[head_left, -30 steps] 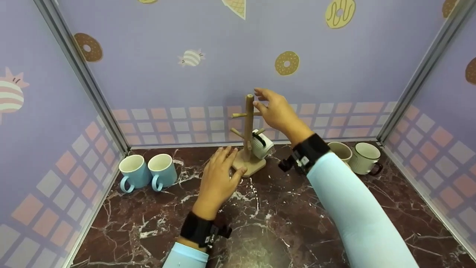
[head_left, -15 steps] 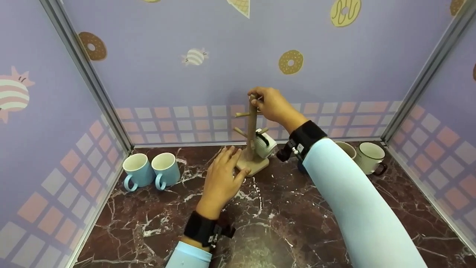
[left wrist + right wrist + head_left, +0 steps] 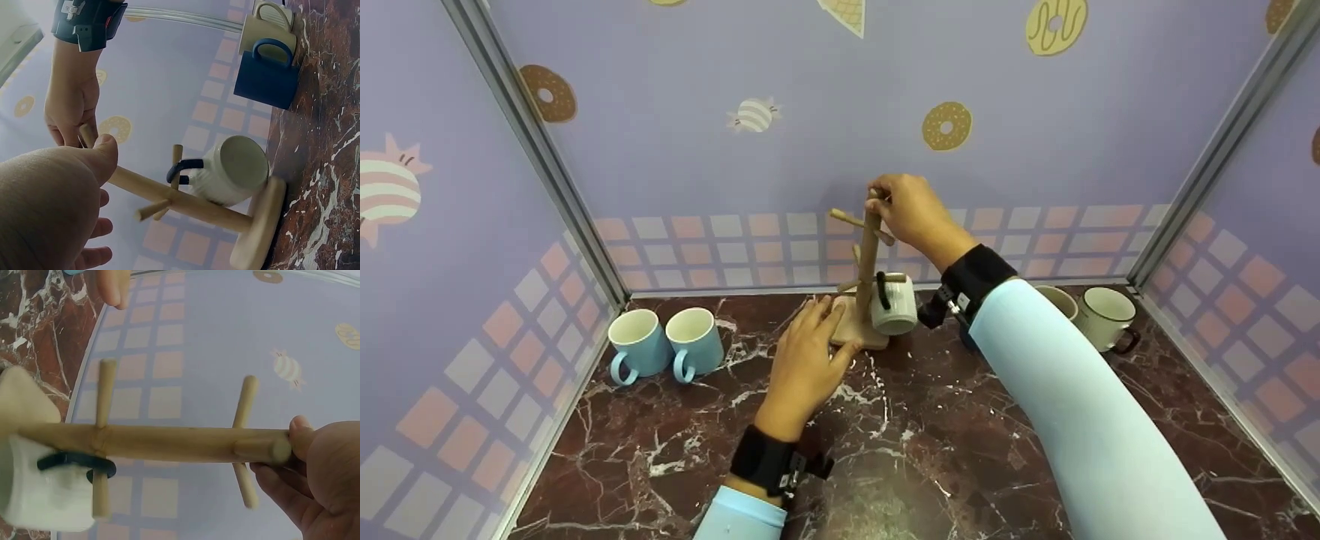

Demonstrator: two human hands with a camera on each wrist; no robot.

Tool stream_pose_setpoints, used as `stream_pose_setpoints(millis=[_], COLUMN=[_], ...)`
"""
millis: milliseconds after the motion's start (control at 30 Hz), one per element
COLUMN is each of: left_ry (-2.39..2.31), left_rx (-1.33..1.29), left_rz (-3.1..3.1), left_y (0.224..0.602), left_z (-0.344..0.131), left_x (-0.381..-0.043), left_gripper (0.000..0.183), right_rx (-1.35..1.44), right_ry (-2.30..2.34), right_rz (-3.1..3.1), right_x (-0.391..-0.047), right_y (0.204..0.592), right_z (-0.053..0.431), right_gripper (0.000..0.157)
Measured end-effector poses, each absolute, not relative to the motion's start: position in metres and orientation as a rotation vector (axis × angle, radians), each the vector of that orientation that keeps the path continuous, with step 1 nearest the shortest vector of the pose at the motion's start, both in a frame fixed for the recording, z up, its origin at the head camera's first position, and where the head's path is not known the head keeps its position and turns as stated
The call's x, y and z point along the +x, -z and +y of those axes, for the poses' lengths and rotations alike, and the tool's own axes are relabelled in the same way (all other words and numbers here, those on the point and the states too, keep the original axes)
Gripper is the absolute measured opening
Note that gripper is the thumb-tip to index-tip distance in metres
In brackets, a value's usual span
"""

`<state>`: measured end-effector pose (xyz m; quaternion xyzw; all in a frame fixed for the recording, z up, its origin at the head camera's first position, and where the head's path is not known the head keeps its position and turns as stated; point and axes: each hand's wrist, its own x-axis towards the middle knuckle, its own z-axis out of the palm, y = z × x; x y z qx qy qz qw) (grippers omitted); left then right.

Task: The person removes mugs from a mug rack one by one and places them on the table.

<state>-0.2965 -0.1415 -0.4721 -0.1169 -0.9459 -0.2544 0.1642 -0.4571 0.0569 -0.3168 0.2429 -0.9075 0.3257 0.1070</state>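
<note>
A wooden mug tree [image 3: 868, 259] stands at the back middle of the marbled tabletop, leaning slightly. My right hand [image 3: 913, 214] pinches the top of its post between thumb and fingers, as the right wrist view also shows with the hand [image 3: 332, 478] at the post's end. From a lower peg a white mug [image 3: 901, 311] hangs by its dark handle; in the left wrist view the mug [image 3: 239, 169] is tilted close to the base. My left hand [image 3: 808, 360] lies with fingers extended beside the base's near left edge. Whether it touches the base cannot be made out.
Two light blue mugs [image 3: 695, 345] stand upright at the left. At the right are a beige mug [image 3: 1059, 300] and a white mug with a dark handle [image 3: 1106, 319]. A dark blue mug [image 3: 264, 81] is plain in the left wrist view. Patterned walls enclose the back and sides.
My right hand came in from just right of the post and took hold of its top. The mug tree has turned, its pegs pointing differently and its hanging mug swinging nearer. My left hand barely moved.
</note>
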Motion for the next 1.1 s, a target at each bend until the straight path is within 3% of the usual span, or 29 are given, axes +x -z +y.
stream_pose_setpoints(millis=[167, 600, 1100], left_ry=[0.74, 0.751, 0.773], left_rx=[-0.327, -0.3, -0.272], left_rz=[-2.711, -2.718, -2.759], left_y=[0.472, 0.473, 0.475], left_z=[-0.141, -0.142, -0.145], left_x=[-0.297, -0.297, -0.296], left_gripper=[0.074, 0.071, 0.071], right_rx=[0.671, 0.576, 0.509], right_ry=[-0.827, -0.545, -0.559], right_rz=[-2.653, -2.607, -2.535], right_x=[-0.453, -0.445, -0.443], right_y=[0.316, 0.314, 0.322], right_z=[0.049, 0.036, 0.035], right_gripper=[0.02, 0.031, 0.038])
